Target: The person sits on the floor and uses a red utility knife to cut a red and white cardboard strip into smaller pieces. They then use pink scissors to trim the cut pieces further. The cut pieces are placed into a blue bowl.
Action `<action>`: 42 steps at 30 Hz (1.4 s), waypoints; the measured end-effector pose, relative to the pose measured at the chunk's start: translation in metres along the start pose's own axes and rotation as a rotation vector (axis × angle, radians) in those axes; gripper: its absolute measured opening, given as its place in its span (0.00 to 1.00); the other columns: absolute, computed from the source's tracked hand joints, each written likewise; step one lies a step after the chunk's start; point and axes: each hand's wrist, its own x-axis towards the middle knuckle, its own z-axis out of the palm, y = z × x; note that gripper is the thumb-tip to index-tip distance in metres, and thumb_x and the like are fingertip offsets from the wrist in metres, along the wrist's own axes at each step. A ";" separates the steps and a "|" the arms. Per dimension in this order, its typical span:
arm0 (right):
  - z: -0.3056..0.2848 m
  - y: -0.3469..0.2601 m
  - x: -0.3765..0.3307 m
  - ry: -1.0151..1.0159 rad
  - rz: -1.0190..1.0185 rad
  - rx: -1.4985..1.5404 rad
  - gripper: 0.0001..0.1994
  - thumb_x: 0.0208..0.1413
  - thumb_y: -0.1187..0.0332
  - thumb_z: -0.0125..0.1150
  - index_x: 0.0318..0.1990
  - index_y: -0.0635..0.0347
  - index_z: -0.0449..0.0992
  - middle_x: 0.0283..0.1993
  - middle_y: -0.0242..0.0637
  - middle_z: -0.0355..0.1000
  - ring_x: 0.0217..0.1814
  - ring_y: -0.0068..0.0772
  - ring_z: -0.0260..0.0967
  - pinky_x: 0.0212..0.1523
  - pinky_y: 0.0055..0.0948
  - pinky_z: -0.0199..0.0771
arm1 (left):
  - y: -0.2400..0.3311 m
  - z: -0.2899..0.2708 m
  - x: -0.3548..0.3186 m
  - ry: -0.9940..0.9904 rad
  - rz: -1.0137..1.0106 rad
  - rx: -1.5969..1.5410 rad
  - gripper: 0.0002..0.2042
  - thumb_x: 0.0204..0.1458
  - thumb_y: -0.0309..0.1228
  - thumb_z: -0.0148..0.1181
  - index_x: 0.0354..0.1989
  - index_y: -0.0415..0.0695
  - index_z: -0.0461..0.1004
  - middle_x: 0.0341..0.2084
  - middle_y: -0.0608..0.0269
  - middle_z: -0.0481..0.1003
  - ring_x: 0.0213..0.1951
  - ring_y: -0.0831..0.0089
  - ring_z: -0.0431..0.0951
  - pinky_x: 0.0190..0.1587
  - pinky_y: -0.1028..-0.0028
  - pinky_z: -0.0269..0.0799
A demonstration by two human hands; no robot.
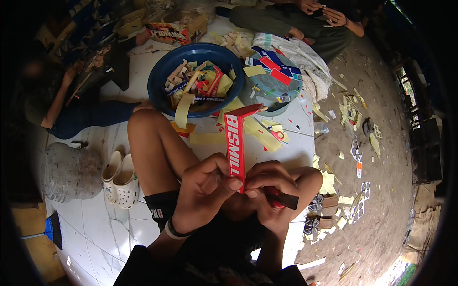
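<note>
Just below the middle of the frame, the left hand (205, 183) and right hand (269, 188) hold a long red sticker strip (235, 145) upright between them. The left thumb and fingers pinch its lower end from the left; the right fingertips press against the same end from the right, as if working at its edge or backing. The right hand also grips a dark flat tool (285, 199), tucked under the curled fingers so it stays ready while the tips work. The strip rises toward frame centre, its top corner bent over, held high and close, probably so the edge can be seen.

Above the strip sits a blue bowl (162, 76) full of cut scraps, within arm's reach of the bent knee (143, 125). To its right a pale bucket (279, 107) carries blue and red stickers on top. Yellow backing strips (257, 128) lie scattered below the bowls.

The floor (90, 229) is white tile at left, giving way to bare dirt (386, 162) at right, littered with paper offcuts. White clogs (120, 178) lie at left beside a grey jug (69, 171). Sandals (324, 209) sit at right. Another person (305, 24) sits at the top, and a second one (57, 100) at upper left.
</note>
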 end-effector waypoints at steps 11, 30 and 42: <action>0.007 -0.005 -0.006 0.004 0.126 0.139 0.06 0.56 0.81 0.68 0.39 0.66 0.78 0.41 0.40 0.76 0.40 0.30 0.74 0.41 0.27 0.72 | 0.000 -0.005 -0.006 -0.002 0.024 0.084 0.06 0.59 0.16 0.63 0.41 0.35 0.74 0.39 0.62 0.75 0.43 0.78 0.75 0.50 0.74 0.70; 0.016 0.013 -0.024 0.031 0.321 0.369 0.18 0.58 0.79 0.68 0.56 0.65 0.74 0.52 0.37 0.76 0.48 0.24 0.74 0.44 0.21 0.74 | 0.001 -0.016 -0.012 -0.025 0.074 0.144 0.13 0.52 0.14 0.69 0.45 0.35 0.78 0.43 0.59 0.78 0.46 0.72 0.80 0.51 0.72 0.74; 0.023 0.036 -0.041 0.185 0.334 0.457 0.14 0.60 0.79 0.65 0.52 0.69 0.72 0.51 0.46 0.77 0.49 0.37 0.79 0.52 0.33 0.79 | 0.021 -0.013 0.008 -0.100 0.264 0.737 0.21 0.38 0.16 0.72 0.45 0.44 0.84 0.39 0.59 0.80 0.44 0.65 0.80 0.47 0.70 0.75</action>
